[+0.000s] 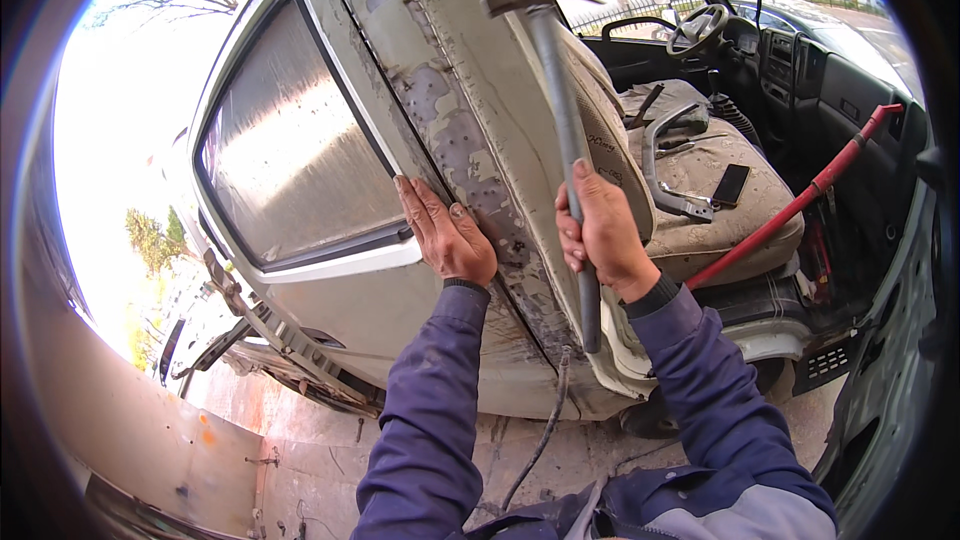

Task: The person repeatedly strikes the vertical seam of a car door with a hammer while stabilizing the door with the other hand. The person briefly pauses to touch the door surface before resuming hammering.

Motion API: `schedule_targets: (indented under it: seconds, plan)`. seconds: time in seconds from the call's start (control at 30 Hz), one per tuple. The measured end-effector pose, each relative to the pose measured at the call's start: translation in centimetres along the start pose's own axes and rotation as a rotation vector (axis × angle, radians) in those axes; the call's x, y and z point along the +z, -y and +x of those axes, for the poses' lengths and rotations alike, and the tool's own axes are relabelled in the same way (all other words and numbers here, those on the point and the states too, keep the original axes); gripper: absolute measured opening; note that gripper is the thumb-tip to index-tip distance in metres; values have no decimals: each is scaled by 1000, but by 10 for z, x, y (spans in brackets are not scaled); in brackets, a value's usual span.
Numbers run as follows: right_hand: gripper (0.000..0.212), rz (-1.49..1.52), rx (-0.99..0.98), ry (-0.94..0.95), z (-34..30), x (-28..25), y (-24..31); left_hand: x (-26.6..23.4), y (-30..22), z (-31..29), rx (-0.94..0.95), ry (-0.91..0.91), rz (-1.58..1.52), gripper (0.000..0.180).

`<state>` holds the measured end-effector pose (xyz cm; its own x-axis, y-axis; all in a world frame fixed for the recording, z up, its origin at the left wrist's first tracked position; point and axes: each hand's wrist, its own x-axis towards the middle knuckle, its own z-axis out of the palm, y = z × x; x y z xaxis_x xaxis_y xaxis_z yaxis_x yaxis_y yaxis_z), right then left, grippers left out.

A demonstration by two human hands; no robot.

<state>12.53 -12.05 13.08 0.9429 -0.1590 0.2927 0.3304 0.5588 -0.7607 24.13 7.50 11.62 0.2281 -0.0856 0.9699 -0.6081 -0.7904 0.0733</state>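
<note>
My right hand [605, 230] is wrapped round the grey handle of a hammer [552, 60], which stands nearly upright. Its dark head, with a long curved pointed end, is at the top, in front of the open cab. My left hand [447, 233] lies flat with fingers stretched on the vehicle's rear door [340, 310], by the lower corner of the window [300, 140]. Beside it runs the seam to the door pillar [470, 155], where paint is worn off and dented bare metal shows in patches.
Inside the cab, a patterned seat [690, 240] carries a phone [731, 185], a curved grey metal piece [655, 155] and other tools. A red bar [800, 200] slants across the door opening. A dark hose [545, 430] hangs below the pillar. An open door [880, 340] stands at right.
</note>
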Motion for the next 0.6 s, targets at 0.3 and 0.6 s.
schedule_targets:
  seconds: [0.3, 0.6]
  plan:
    - [49, -405, 104, 334, 2, 20, -35, 3, 4, -1, -2, -14, -18, 66]
    - [55, 157, -92, 52, -1, 31, -25, -2, 1, 0, 12, 10, -16, 66]
